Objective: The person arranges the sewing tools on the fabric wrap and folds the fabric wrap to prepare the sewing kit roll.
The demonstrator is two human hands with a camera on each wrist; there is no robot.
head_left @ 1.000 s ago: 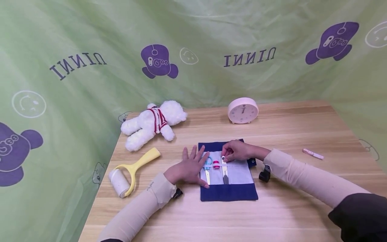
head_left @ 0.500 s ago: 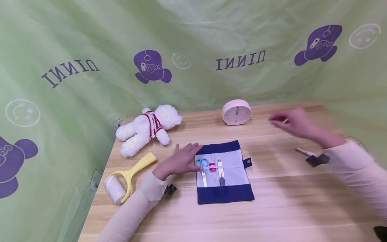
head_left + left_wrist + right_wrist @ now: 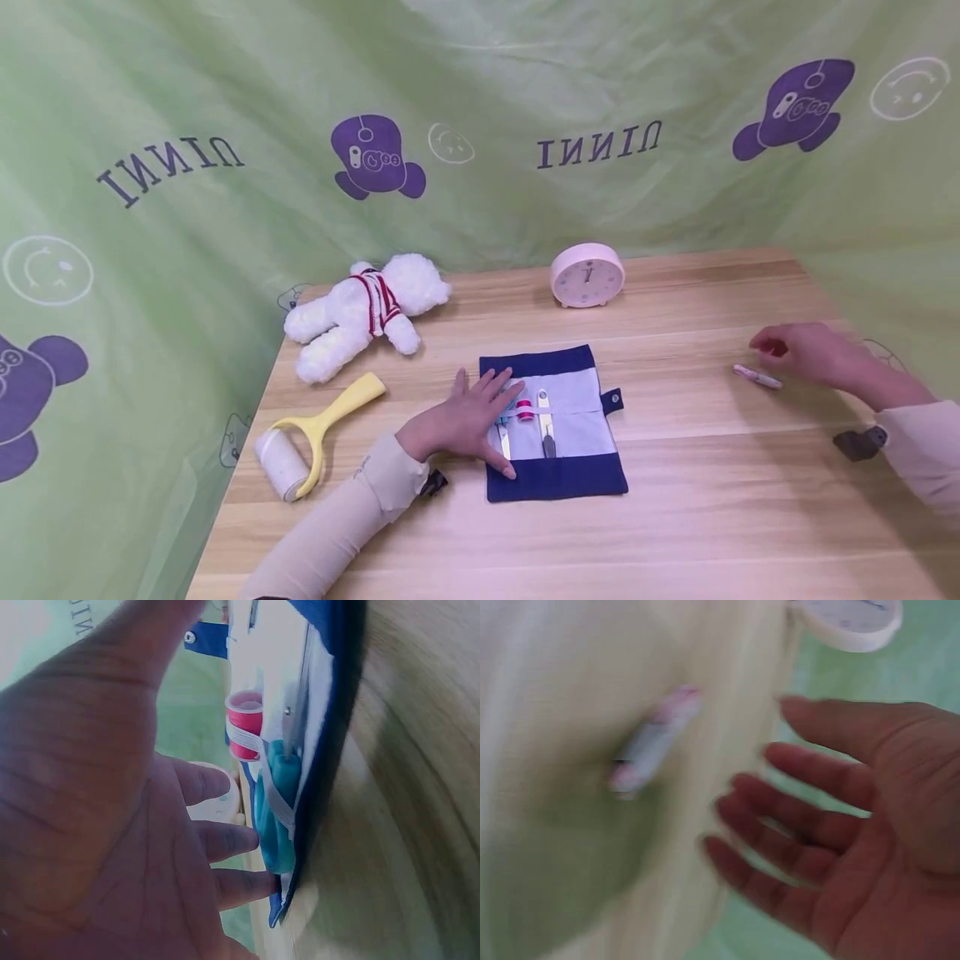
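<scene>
A navy sewing pouch (image 3: 555, 478) lies unfolded on the table, its pale lining facing up. Under its elastic strap sit blue-handled scissors (image 3: 281, 817), a red thread spool (image 3: 524, 409) and a slim white tool (image 3: 546, 424) with a dark grey end. My left hand (image 3: 465, 421) rests with spread fingers over the pouch's left side, partly covering the scissors. On the right, my right hand (image 3: 817, 357) hovers beside a small pink-and-white stick-shaped item (image 3: 757, 377). Its fingers are loosely bent and hold nothing, as the right wrist view (image 3: 832, 825) shows.
A white plush bear (image 3: 352, 312) in a striped top lies at the back left. In front of it is a lint roller (image 3: 318, 433) with a yellow handle. A pink clock (image 3: 587, 277) stands at the back, before a green curtain (image 3: 480, 75).
My right hand has left the white tool in the pouch, swung up and right, then lowered towards the pink-and-white item. My left hand lifted slightly, then spread over the pouch's left side again.
</scene>
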